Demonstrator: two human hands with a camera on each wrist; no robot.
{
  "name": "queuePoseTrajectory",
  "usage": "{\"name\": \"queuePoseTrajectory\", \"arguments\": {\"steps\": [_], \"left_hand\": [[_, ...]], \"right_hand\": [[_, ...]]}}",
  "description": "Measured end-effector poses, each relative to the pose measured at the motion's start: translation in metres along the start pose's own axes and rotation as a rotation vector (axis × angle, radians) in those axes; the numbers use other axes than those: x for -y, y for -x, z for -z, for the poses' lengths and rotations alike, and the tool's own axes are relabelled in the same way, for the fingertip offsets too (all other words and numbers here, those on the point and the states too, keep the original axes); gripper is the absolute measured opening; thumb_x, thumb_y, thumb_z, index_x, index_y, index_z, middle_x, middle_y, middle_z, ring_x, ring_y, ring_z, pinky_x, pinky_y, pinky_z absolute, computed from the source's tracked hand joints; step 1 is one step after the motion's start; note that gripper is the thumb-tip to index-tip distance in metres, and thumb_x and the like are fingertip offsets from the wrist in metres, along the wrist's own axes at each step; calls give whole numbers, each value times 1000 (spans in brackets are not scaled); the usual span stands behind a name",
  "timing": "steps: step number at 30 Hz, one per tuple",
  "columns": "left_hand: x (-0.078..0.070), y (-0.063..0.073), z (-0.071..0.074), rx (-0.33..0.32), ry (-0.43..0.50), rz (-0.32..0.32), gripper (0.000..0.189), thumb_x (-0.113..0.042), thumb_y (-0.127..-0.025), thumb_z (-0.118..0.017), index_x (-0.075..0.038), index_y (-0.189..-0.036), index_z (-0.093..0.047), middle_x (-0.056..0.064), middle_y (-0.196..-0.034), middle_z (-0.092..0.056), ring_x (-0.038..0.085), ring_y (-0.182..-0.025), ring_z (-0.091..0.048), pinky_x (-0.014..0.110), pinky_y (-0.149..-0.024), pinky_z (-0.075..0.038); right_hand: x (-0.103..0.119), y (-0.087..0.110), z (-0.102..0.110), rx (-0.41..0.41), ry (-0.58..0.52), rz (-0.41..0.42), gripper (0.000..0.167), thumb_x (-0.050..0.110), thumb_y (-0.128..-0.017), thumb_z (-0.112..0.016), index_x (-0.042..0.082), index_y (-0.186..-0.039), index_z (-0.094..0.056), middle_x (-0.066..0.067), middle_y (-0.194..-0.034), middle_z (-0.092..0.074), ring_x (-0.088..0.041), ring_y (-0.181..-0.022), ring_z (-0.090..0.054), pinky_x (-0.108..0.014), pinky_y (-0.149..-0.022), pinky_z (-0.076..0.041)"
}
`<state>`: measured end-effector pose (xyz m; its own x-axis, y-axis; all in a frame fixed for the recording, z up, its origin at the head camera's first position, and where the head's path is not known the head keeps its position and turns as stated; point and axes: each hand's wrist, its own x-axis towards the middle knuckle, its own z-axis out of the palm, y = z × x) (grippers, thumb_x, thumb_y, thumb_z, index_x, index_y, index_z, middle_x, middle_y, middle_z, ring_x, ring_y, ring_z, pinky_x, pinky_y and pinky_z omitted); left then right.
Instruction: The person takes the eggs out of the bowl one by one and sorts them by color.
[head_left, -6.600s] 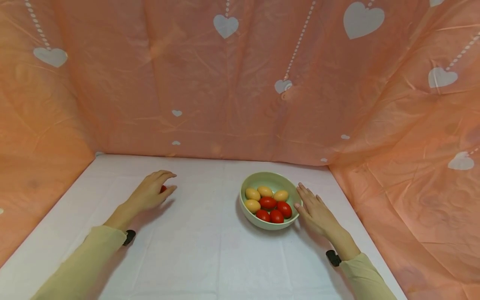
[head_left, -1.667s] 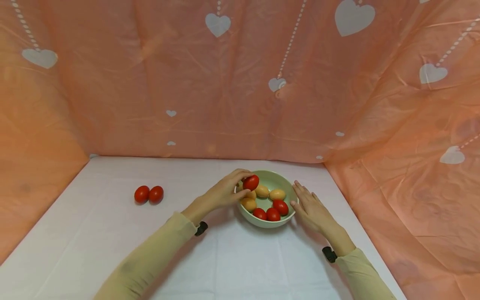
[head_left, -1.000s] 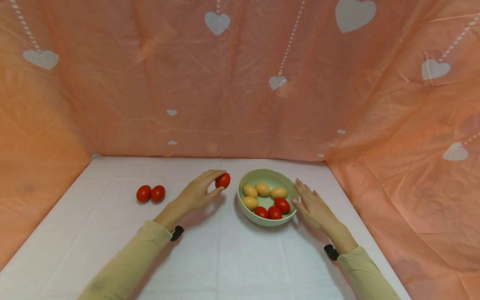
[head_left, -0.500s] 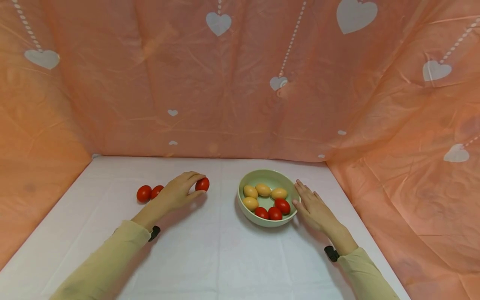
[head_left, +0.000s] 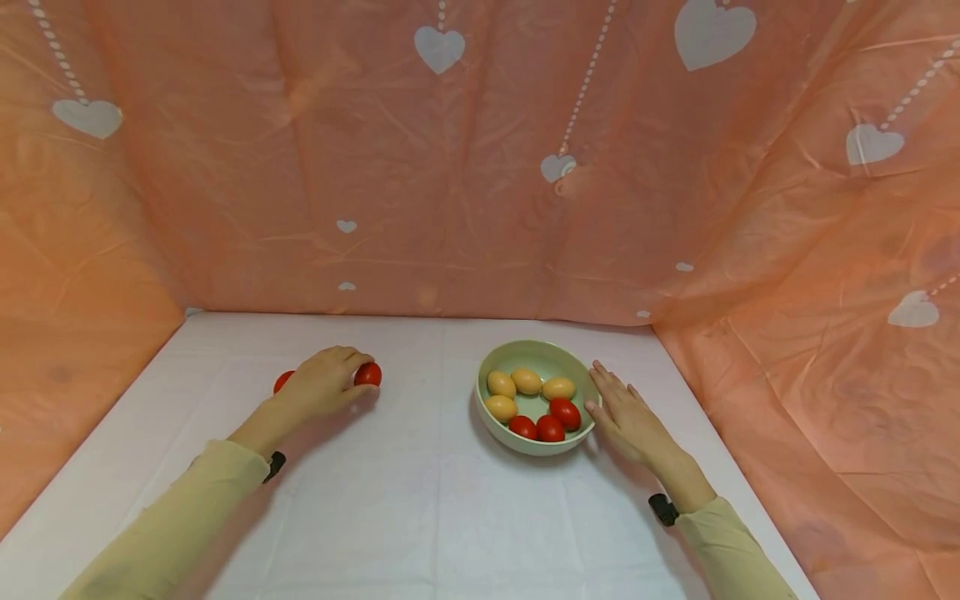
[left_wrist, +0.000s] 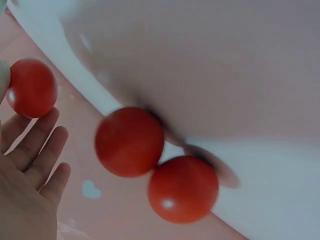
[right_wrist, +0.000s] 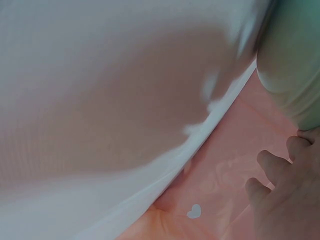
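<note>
From my remote post I see the left hand (head_left: 318, 385) at 8 o'clock in the head view, thumb and fingertips parted only as wide as the red egg (head_left: 367, 376) they pinch; whether it touches the white tablecloth (head_left: 390, 500), I can't tell. At its 9 o'clock, partly hidden by that hand, a touching pair of red eggs (left_wrist: 129, 142). Well apart at its 3 o'clock sits the pale green bowl (head_left: 546, 358): four yellow eggs (head_left: 527, 382) from 8 to 2 o'clock, three red eggs (head_left: 551, 428) from 4 to 7. The right hand (head_left: 630, 425), fingers nearly straight, grasping nothing, rests against its 3 o'clock side.
</note>
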<state>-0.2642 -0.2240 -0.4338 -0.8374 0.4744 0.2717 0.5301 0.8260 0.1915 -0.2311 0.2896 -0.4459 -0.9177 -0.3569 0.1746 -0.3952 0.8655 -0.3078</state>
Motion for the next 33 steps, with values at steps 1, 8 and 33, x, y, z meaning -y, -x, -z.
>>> {"name": "queuePoseTrajectory", "arguments": {"steps": [1, 8, 33], "left_hand": [[2, 1, 1, 1, -11, -4, 46, -28, -92, -80, 2, -124, -68, 16, -118, -70, 38, -113, -63, 55, -101, -51], [12, 7, 3, 21, -62, -5, 46, -32, -92, -80, 2, -122, -69, 19, -118, -69, 41, -116, -62, 58, -107, -45], [25, 18, 2, 62, -57, 36, 47, -35, -92, -79, 2, -121, -69, 22, -118, -69, 42, -115, -62, 60, -107, -44]], "right_hand": [[0, 0, 0, -1, 1, 0, 65, 38, -112, -43, 0, -162, -28, -17, -171, -23, -45, -153, -27, -66, -122, -18], [0, 1, -1, -7, -5, 7, 65, 37, -112, -43, 0, -162, -28, -17, -171, -23, -46, -153, -27, -67, -122, -18], [0, 2, -1, -12, 3, 8, 64, 36, -112, -43, 0, -163, -27, -17, -171, -22, -45, -153, -27, -67, -122, -18]]}}
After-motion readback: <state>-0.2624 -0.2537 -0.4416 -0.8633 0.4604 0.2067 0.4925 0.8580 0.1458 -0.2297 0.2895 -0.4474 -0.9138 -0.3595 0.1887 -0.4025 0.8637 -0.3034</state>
